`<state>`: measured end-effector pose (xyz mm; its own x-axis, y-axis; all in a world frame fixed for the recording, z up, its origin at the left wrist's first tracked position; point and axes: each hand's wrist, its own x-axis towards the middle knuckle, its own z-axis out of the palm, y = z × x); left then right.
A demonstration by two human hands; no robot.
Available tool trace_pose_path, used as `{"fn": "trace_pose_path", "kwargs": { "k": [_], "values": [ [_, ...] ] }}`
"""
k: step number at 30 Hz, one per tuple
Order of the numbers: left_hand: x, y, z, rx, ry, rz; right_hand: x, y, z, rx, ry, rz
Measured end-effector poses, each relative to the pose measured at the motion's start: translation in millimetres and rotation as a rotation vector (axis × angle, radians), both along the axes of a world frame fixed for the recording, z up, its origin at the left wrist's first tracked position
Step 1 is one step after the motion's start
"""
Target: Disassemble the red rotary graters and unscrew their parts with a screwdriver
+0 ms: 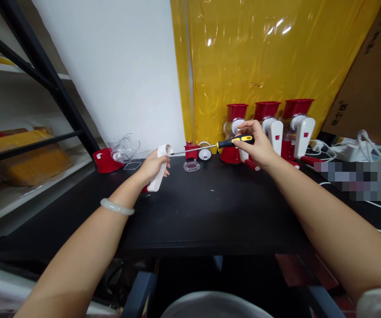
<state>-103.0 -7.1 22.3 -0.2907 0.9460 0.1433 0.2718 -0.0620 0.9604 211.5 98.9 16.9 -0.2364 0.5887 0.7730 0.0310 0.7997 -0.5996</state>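
Note:
My left hand (152,168) is wrapped round a white crank handle (158,179) with a red grip, its round socket turned up and to the right. In my right hand (254,143) is a screwdriver (235,141) with a black and yellow handle. Its long shaft points left, and the tip is at the socket of the crank handle; whether it touches inside I cannot tell. Just behind the shaft are a small red part (191,151), a white round part (205,153) and a clear plastic ring (191,166) on the black table (210,216).
Three red and white rotary graters (299,128) stand at the back right. A red base (107,161) and a clear plastic housing (126,150) lie at the back left. White cables (369,145) spread over the right side. A shelf rack (58,92) borders the left.

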Motion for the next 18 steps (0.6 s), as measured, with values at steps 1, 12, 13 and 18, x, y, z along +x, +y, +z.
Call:
{"fn": "trace_pose_path", "kwargs": {
  "k": [1,12,13,18],
  "values": [
    [0.0,0.0,0.2,-0.004,0.003,0.000,-0.7,-1.6,0.9,0.017,-0.005,-0.030],
    [-2.0,1.1,-1.3,0.007,0.017,0.000,-1.9,-2.7,-1.8,-0.024,-0.090,-0.201],
    [-1.7,0.8,-1.1,0.010,0.015,0.004,-2.5,-2.2,-1.8,-0.001,-0.069,-0.193],
    [0.0,-0.3,0.2,0.003,0.006,-0.004,-2.6,-3.2,-0.6,0.054,-0.020,-0.121]
  ]
}}
